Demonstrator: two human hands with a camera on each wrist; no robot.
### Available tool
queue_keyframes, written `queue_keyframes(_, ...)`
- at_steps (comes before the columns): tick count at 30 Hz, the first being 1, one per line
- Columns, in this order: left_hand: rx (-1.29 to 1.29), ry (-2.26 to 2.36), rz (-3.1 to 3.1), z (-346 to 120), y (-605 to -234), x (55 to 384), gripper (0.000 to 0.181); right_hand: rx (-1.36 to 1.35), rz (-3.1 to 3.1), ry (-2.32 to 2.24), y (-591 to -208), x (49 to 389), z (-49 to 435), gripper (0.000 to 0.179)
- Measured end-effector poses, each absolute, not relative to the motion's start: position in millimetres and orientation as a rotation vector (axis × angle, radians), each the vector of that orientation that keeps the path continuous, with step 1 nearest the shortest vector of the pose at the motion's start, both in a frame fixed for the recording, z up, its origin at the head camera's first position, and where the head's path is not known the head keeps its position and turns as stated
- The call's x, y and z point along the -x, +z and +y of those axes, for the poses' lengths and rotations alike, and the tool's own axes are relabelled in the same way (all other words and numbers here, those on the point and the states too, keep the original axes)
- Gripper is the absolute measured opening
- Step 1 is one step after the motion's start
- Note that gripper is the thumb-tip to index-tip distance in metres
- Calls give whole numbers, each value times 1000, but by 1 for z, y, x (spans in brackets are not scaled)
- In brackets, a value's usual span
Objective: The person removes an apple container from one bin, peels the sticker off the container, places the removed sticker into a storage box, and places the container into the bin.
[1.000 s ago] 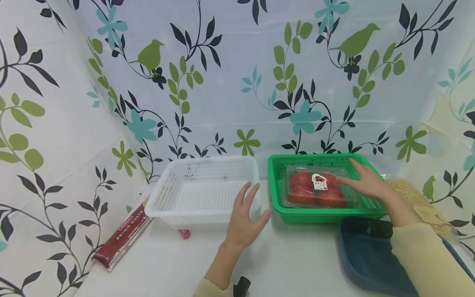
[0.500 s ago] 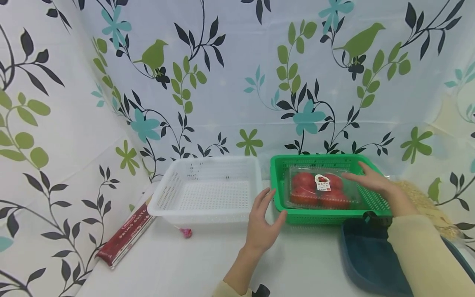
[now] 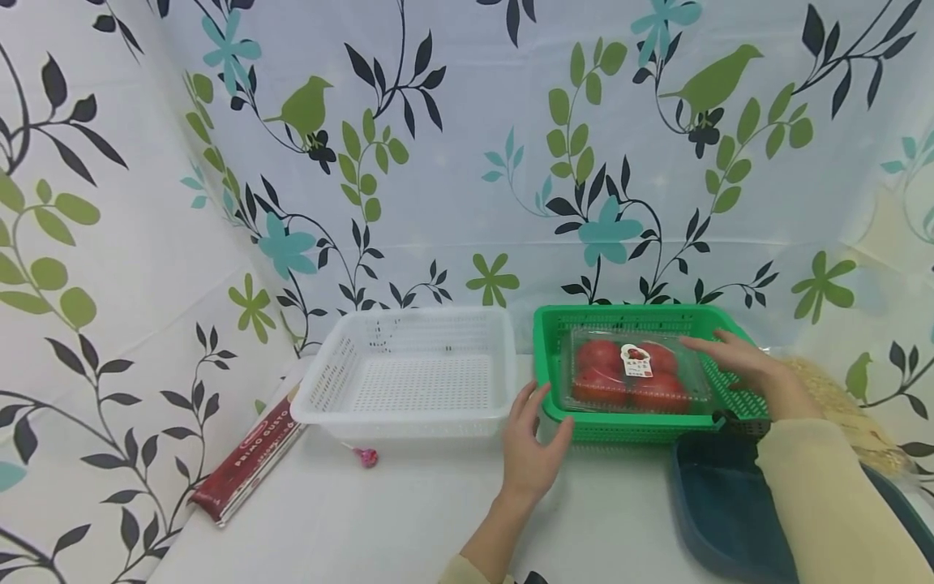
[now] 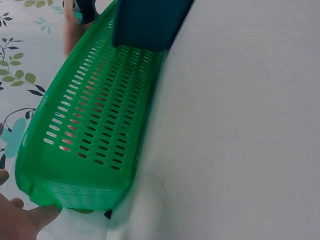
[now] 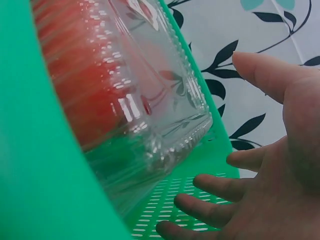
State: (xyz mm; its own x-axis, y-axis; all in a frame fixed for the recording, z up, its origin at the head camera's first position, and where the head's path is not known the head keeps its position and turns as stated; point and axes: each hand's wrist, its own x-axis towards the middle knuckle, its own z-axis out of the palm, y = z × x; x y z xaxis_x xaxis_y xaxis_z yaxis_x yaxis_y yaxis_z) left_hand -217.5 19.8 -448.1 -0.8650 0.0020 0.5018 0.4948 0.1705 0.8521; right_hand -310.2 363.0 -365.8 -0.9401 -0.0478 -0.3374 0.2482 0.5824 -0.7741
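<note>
A clear plastic box (image 3: 696, 389) of red tomatoes (image 3: 600, 388) with a white label lies inside the green perforated basket (image 3: 627, 428). My right hand (image 3: 751, 369) hovers over the basket's right part with fingers extended. In the right wrist view the spread fingers of this right hand (image 5: 265, 170) point at the near end of the box, with a gap between. At the basket's left front corner is my left hand (image 3: 531, 458), thumb and fingers spread apart. The left wrist view shows the left hand's thumb (image 4: 42, 216) right at the green basket's end (image 4: 80, 195).
A white perforated basket (image 3: 409, 425) stands left of the green one, with a small pink lollipop (image 3: 367, 458) before it. Beside it lies a red spaghetti pack (image 3: 251, 454). A dark blue bin (image 3: 730, 503) stands front right, under the right sleeve, near a bag of pale grains (image 3: 846, 414).
My left hand has moved right, from before the white basket to the green basket's left corner. My right hand has shifted slightly right and down over the basket. The tomato box stays in place.
</note>
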Motion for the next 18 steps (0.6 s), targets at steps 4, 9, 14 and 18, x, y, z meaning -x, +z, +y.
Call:
queue_keyframes(4, 426, -1787, -2067, 24, -455, 220, 51, -181, 2450, -1303, -368, 311, 364, 114)
queue_keyframes(9, 372, -1840, -2056, 28, -460, 222, 50, -199, 2388, -1329, -370, 311, 364, 112)
queue_keyframes(14, 345, -1904, -2006, 32, -464, 224, 46, -186, 2323, -1349, -377, 314, 367, 106)
queue_keyframes(18, 353, -1918, -1969, 33, -469, 226, 45, -175, 2291, -1316, -382, 315, 370, 103)
